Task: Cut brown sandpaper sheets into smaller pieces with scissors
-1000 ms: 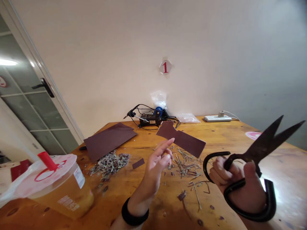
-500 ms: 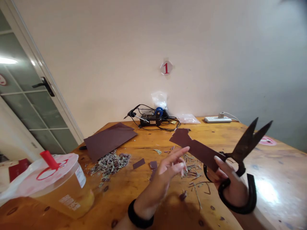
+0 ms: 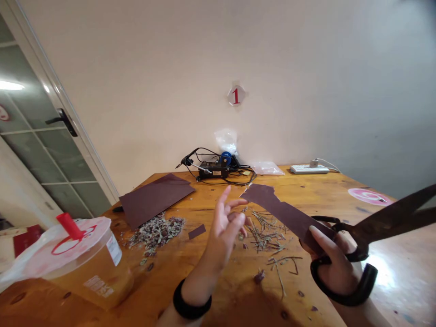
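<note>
My right hand pinches one end of a dark maroon strip, apparently sandpaper, between thumb and fingers. A large pair of black-handled scissors hangs on that same hand, one handle loop around it and the blades pointing right. The strip slants up to the left and its far end is notched. My left hand, with a black band on the wrist, is raised left of the strip, index finger stretched out and the others loosely bent. Behind its fingers lie dry thin stems.
Larger maroon sheets lie at the left, beside a heap of dried crumbled leaves and a small maroon scrap. A drink cup with a red straw stands front left. Cabled equipment and a power strip sit at the back.
My left hand has drawn back leftward, away from the strip, and its index finger now points up. The scissors have swung down to the right. The maroon pieces near my left hand no longer show.
</note>
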### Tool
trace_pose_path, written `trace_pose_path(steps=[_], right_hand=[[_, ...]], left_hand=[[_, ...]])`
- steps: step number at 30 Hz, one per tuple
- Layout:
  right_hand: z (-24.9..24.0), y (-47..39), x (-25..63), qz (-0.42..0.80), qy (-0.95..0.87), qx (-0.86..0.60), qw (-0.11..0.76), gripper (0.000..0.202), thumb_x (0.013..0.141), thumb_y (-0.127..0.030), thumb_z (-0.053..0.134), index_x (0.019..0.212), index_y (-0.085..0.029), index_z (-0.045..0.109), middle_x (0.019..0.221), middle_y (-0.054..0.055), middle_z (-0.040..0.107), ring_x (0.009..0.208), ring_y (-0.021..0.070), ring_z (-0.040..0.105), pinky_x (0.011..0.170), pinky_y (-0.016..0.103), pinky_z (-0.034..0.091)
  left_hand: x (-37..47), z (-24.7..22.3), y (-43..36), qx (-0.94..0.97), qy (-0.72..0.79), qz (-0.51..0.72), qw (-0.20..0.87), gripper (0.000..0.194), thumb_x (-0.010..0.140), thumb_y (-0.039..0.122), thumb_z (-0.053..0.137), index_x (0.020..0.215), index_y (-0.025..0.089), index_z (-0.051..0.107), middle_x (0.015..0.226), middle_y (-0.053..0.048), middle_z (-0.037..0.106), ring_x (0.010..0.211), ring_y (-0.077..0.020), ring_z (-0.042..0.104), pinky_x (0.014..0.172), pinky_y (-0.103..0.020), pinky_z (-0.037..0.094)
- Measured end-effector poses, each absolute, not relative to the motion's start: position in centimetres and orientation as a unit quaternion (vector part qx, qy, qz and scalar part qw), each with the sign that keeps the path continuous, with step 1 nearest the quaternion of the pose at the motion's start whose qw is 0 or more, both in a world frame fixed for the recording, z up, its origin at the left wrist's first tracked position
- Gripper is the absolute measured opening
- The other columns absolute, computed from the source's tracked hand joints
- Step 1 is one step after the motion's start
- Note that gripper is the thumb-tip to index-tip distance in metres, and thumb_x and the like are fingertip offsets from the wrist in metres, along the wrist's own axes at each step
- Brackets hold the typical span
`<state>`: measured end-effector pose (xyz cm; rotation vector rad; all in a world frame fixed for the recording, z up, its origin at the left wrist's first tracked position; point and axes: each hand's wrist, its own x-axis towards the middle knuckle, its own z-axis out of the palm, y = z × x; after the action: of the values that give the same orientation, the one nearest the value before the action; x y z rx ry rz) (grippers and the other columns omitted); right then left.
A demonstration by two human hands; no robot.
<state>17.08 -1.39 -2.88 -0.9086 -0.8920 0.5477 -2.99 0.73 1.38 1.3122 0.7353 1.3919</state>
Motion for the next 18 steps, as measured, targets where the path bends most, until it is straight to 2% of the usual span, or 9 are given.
trace_pose_path(steps=[2,4,6,9,11,13,15,16,18], right_hand=[[-2.7,-1.3,17.1,0.263,-0.387,-0.407,0.785,0.022,0.066,-0.037,0.079,0.060,-0.024,0.061,0.064,0.003,0.059,0.055,0.0199,0.055,0.042,0.030,0.040],[-2.4,-1.3,16.8,0.279,-0.350,-0.390,0.805,0.028,0.067,-0.038,0.077,0.056,-0.024,0.056,0.062,0.002,0.057,0.053,0.0181,0.053,0.041,0.029,0.038],[-1.9,-1.2,16.4,0.312,-0.324,-0.374,0.811,0.032,0.062,-0.037,0.079,0.052,-0.023,0.052,0.057,0.000,0.052,0.047,0.0144,0.047,0.038,0.027,0.035],[-1.6,-1.3,15.9,0.369,-0.314,-0.363,0.796,0.027,0.056,-0.036,0.080,0.053,-0.022,0.057,0.050,-0.002,0.047,0.041,0.0109,0.041,0.035,0.024,0.030],[-1.5,-1.5,16.1,0.365,-0.314,-0.370,0.795,0.017,0.057,-0.034,0.079,0.058,-0.023,0.066,0.056,0.001,0.056,0.048,0.0151,0.051,0.040,0.026,0.039],[-1.5,-1.7,16.7,0.344,-0.338,-0.382,0.788,0.011,0.057,-0.031,0.080,0.062,-0.026,0.072,0.067,0.005,0.067,0.063,0.0227,0.062,0.052,0.033,0.051],[-1.4,-1.8,17.5,0.368,-0.406,-0.384,0.743,0.012,0.052,-0.025,0.083,0.060,-0.026,0.074,0.068,0.008,0.070,0.065,0.0272,0.064,0.060,0.041,0.055],[-1.4,-1.9,17.8,0.380,-0.454,-0.384,0.709,0.016,0.049,-0.022,0.085,0.061,-0.026,0.075,0.068,0.008,0.070,0.061,0.0274,0.063,0.060,0.043,0.056],[-1.6,-1.9,17.8,0.382,-0.470,-0.374,0.703,0.015,0.051,-0.022,0.085,0.061,-0.027,0.074,0.070,0.008,0.072,0.059,0.0277,0.063,0.061,0.045,0.056]], left_hand=[[-3.6,1.7,1.7,0.487,0.347,0.573,0.560,0.057,0.081,0.037,0.064,0.131,0.022,0.041,0.104,-0.006,0.063,0.067,-0.0120,0.059,0.055,-0.024,0.043],[-3.8,1.4,2.4,0.468,0.381,0.508,0.615,0.040,0.079,0.047,0.065,0.102,0.016,0.054,0.081,-0.003,0.064,0.058,-0.0106,0.057,0.051,-0.022,0.040],[-3.7,0.8,2.8,0.477,0.382,0.419,0.671,0.047,0.077,0.061,0.062,0.084,0.015,0.056,0.071,-0.002,0.062,0.052,-0.0099,0.055,0.049,-0.022,0.039],[-3.0,-0.3,2.5,0.488,0.346,0.313,0.738,0.063,0.075,0.075,0.054,0.090,0.015,0.061,0.079,-0.006,0.068,0.054,-0.0115,0.058,0.048,-0.021,0.040],[-2.6,-0.7,2.1,0.503,0.311,0.232,0.772,0.073,0.075,0.082,0.043,0.095,0.015,0.064,0.080,-0.008,0.070,0.054,-0.0131,0.059,0.045,-0.022,0.039],[-2.5,-0.6,1.7,0.537,0.275,0.128,0.787,0.086,0.077,0.087,0.026,0.093,0.014,0.068,0.074,-0.010,0.070,0.052,-0.0151,0.060,0.042,-0.023,0.038],[-2.8,-0.2,1.4,0.577,0.258,0.054,0.773,0.098,0.076,0.087,0.009,0.087,0.012,0.072,0.065,-0.011,0.068,0.048,-0.0161,0.058,0.039,-0.024,0.036],[-3.0,0.1,1.3,0.591,0.258,0.041,0.763,0.101,0.076,0.087,0.005,0.084,0.012,0.073,0.062,-0.011,0.067,0.045,-0.0159,0.057,0.038,-0.024,0.035],[-3.5,0.6,1.3,0.592,0.261,0.046,0.761,0.102,0.076,0.087,0.006,0.089,0.012,0.073,0.065,-0.011,0.068,0.045,-0.0153,0.058,0.036,-0.023,0.035]])
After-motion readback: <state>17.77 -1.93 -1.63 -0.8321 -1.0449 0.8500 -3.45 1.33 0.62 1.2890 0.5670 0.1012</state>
